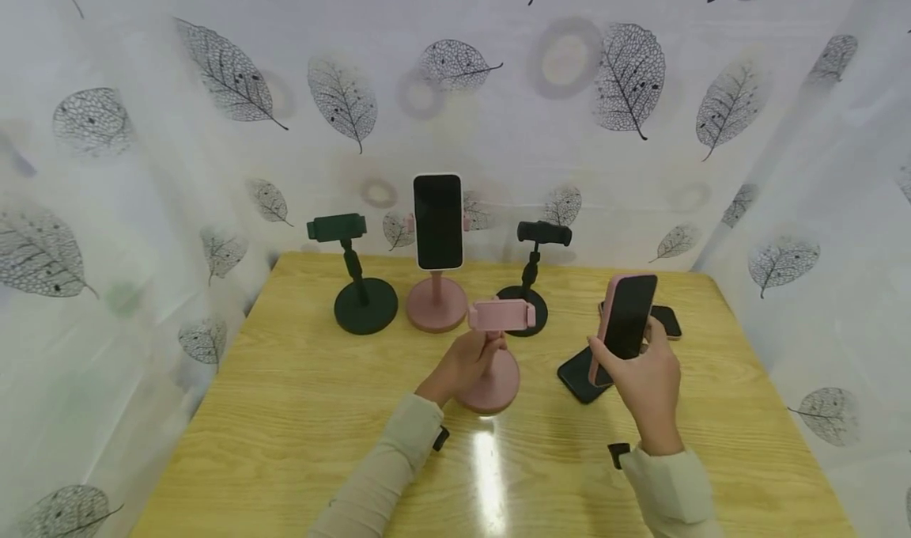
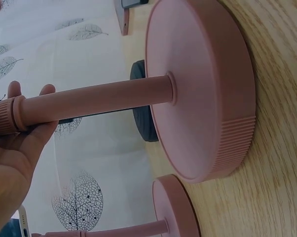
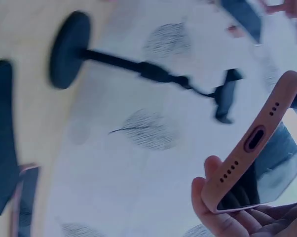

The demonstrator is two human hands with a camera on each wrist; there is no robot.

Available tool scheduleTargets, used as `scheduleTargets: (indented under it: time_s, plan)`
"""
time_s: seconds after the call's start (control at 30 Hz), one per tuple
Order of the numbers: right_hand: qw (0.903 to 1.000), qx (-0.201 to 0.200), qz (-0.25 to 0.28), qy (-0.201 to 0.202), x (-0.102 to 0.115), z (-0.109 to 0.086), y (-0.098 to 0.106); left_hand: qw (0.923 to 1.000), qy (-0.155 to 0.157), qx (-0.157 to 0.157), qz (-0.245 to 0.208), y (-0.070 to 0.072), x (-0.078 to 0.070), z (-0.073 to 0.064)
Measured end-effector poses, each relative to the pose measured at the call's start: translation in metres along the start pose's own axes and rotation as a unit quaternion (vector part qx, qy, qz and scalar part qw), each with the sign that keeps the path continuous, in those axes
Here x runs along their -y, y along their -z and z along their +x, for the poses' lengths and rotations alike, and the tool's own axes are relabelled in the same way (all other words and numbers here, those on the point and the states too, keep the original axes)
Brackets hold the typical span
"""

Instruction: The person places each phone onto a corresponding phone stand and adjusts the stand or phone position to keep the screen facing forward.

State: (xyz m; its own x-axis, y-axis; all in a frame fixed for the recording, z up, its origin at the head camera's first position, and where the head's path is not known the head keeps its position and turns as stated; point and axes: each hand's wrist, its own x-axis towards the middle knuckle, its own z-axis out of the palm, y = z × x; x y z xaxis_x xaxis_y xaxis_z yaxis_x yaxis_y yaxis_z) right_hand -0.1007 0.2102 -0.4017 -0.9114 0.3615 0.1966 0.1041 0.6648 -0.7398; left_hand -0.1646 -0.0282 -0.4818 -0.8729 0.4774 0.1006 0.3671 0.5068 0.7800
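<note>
My left hand [image 1: 466, 361] grips the stem of a pink phone stand [image 1: 500, 315] near the middle of the table. In the left wrist view the fingers wrap the pink stem [image 2: 99, 101] above its round base [image 2: 188, 94]. To the right, my right hand [image 1: 649, 372] holds a phone in a pink case [image 1: 628, 316], raised over the table with its dark screen showing. The right wrist view shows the case's bottom edge [image 3: 232, 168] with its port and speaker holes. Under that hand lies a dark phone [image 1: 580, 376]; another phone [image 1: 667, 320] lies behind it.
At the back stand a dark green phone stand [image 1: 364, 304], a pink stand [image 1: 436, 304] bearing a white-edged phone [image 1: 438, 221], and a black stand [image 1: 544, 233]. A leaf-print curtain [image 1: 455, 126] hangs behind and beside the wooden table [image 1: 299, 411].
</note>
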Motion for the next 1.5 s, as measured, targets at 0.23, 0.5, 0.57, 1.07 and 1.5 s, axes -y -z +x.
scheduleTargets:
  time_s: [0.23, 0.5, 0.57, 1.07, 1.5]
  plan:
    - [0.9976, 0.052, -0.042, 0.018, 0.048, -0.007, 0.004, 1.0000, -0.007, 0.000, 0.001, -0.001, -0.005, 0.000]
    - [0.9922, 0.067, -0.096, 0.044, 0.064, -0.009, 0.006, 0.9999, -0.006, 0.004, 0.016, -0.005, -0.009, 0.003]
    - [0.9925, 0.066, -0.090, 0.050, 0.069, -0.013, 0.007, 0.9998, -0.001, 0.006, 0.019, -0.006, -0.012, 0.004]
    - [0.9928, 0.015, 0.007, 0.119, 0.087, -0.036, -0.031, 0.9974, 0.049, 0.014, 0.051, -0.007, -0.016, 0.004]
    - [0.9889, -0.012, 0.031, 0.145, 0.094, -0.037, -0.047, 0.9673, 0.006, 0.085, 0.239, -0.025, 0.026, 0.017]
